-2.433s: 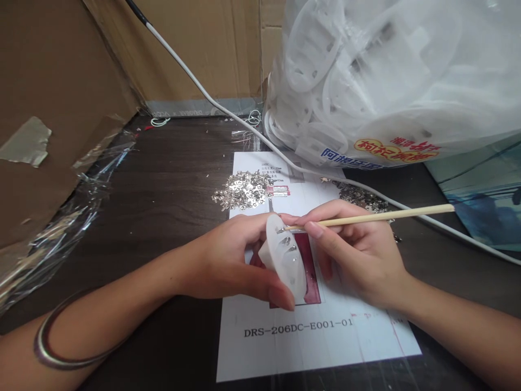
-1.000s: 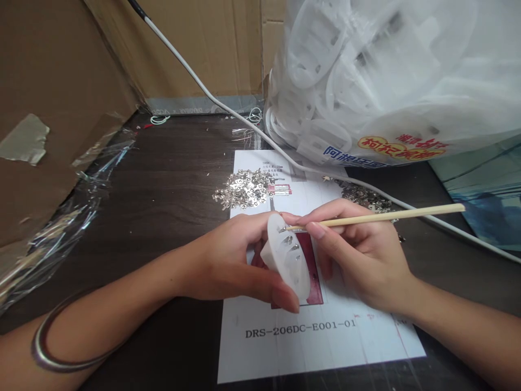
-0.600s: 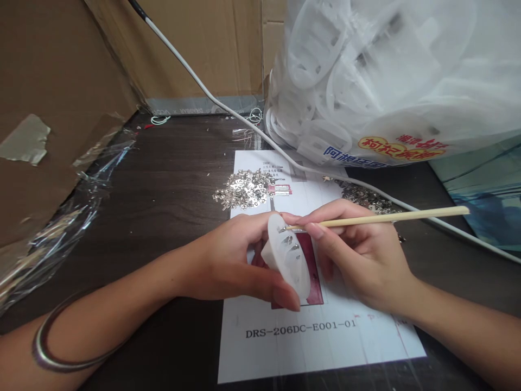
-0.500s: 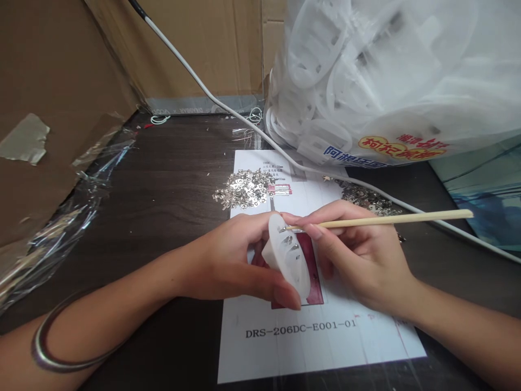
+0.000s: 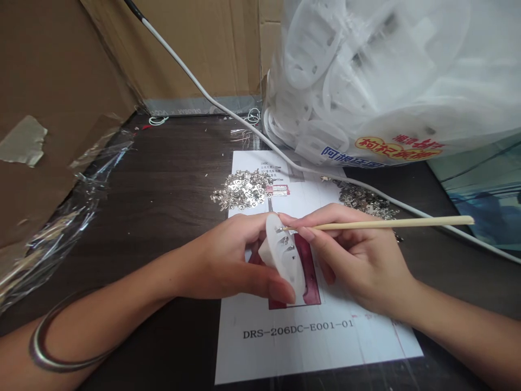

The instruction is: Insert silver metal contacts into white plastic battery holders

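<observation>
My left hand (image 5: 248, 260) grips a white oval plastic part (image 5: 287, 277) by its edges, tilted so its slotted face turns right. Small metal pieces sit in several slots of that face. In my right hand (image 5: 350, 255), a thin wooden stick (image 5: 391, 223) is pinched between thumb and fingers. Its tip meets the upper end of the plastic part, by a metal piece in the top slot. Under both hands lies a printed sheet (image 5: 260, 358) marked DRS-206DC-E001-01. The back of the plastic part is hidden by my left hand.
A pile of small shiny metal terminals (image 5: 244, 189) lies on the sheet's upper left edge, a darker pile of metal pieces (image 5: 362, 198) behind my right hand. A large clear bag of white plastic parts (image 5: 366, 92) stands at back right. A white cable (image 5: 203, 95) crosses the dark table.
The plastic part has turned slightly in my left hand. The stick's tip stays at its upper end. The whole view has shifted a little.
</observation>
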### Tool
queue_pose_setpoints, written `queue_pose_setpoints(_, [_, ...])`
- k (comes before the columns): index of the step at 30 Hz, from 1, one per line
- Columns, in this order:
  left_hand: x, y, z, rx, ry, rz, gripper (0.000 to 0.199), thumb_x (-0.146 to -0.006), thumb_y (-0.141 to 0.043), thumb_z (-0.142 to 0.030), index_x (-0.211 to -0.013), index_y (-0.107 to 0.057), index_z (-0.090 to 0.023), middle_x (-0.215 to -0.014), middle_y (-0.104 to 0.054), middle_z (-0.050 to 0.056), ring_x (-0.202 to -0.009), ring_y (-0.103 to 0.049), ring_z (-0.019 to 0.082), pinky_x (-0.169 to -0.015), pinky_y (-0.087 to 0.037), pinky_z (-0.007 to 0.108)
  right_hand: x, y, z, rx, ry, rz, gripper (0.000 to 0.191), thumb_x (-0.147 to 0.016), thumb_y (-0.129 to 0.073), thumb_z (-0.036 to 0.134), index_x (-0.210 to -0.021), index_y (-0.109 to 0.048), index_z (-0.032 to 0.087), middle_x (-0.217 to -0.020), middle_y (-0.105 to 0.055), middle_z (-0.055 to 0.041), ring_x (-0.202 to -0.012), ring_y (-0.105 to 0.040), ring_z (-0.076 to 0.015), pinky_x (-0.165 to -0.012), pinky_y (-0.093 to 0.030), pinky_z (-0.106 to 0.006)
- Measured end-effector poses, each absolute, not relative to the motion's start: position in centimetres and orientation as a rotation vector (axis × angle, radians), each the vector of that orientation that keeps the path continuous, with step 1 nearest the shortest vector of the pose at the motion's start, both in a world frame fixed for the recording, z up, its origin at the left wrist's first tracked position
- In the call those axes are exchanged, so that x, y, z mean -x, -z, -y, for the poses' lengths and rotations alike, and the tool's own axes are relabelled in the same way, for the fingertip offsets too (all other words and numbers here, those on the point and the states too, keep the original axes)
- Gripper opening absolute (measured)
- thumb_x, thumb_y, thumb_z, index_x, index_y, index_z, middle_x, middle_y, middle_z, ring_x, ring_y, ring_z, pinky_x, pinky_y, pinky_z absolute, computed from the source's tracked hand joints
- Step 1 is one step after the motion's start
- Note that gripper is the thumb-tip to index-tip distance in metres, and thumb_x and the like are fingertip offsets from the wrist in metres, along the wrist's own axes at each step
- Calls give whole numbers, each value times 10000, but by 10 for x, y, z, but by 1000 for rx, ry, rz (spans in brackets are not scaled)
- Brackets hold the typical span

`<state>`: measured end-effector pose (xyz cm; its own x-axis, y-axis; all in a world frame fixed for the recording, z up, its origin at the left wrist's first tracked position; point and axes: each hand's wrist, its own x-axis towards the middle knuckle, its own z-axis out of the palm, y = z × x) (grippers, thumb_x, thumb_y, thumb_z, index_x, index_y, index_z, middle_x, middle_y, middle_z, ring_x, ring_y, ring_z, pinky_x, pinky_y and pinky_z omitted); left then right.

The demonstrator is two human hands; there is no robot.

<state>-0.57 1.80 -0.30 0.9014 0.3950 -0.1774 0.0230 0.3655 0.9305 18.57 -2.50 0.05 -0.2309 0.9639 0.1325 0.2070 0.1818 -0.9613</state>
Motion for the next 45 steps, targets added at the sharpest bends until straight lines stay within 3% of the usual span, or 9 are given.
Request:
queue_pose_setpoints(7, [7,0,-18,-1196,-250,-440,455,-723,-797,-429,-1052,-601,-183,-936,-709,53,-755,-614,160,-681,-507,286,-188,0,25,1142,-1081,1637,98,-902,-601,168,-876,-695,162,-540,-618,44,-307,-503,-36,-272,-351,-116])
queue_pose_setpoints(10, [8,1,-17,-1220,-257,-460,428,-691,-831,-373,-1005,-613,-179,-924,-706,35,-777,-613,155,-660,-481,254,-188,0,26,1144,-1020,1676,103,-893,-609,170,-867,-709,174,-660,-685,3,-422,-591,-66,-335,-417,-143])
queue_pose_setpoints(13, [9,2,-17,-1256,-256,-460,425,-708,-811,-424,-1000,-623,-179,-931,-702,31,-780,-610,150,-641,-459,243,-189,-1,25,1136,-977,1702,104,-883,-617,163,-850,-714,180,-759,-718,-23,-566,-669,-106,-405,-479,-163])
queue_pose_setpoints(18, [10,1,-18,-1274,-235,-470,533,-717,-739,-574,-1053,-604,-184,-948,-704,27,-764,-585,129,-633,-433,232,-190,-1,24,1102,-1147,1639,92,-903,-600,176,-842,-664,150,-530,-579,59,-332,-504,-34,-293,-356,-121])
queue_pose_setpoints(25, [8,-1,-18,-1333,-176,-488,641,-694,-697,-652,-1090,-580,-162,-1018,-715,95,-823,-608,176,-673,-440,273,-189,-2,26,1088,-1252,1576,100,-926,-583,193,-843,-617,150,-449,-517,93,-305,-528,-35,-284,-364,-77])
queue_pose_setpoints(36, [10,1,-16,-1324,-204,-490,625,-694,-703,-643,-1079,-575,-167,-975,-705,46,-793,-583,143,-657,-436,238,-191,-3,25,1090,-1314,1548,118,-929,-587,223,-840,-605,147,-437,-516,88,-302,-534,-50,-270,-367,-79])
queue_pose_setpoints(41, [10,2,-17,-1324,-235,-454,587,-730,-709,-610,-1081,-573,-159,-988,-693,51,-808,-584,144,-653,-424,231,-192,-2,26,1121,-1253,1600,105,-925,-587,206,-857,-645,151,-574,-613,43,-375,-593,-59,-318,-430,-103])
queue_pose_setpoints(45, [10,0,-17,-1354,-265,-457,537,-757,-698,-587,-1067,-580,-165,-969,-694,28,-815,-587,128,-659,-422,214,-191,-2,24,1118,-1213,1617,97,-912,-599,181,-847,-664,150,-635,-649,37,-348,-553,-29,-292,-394,-92])
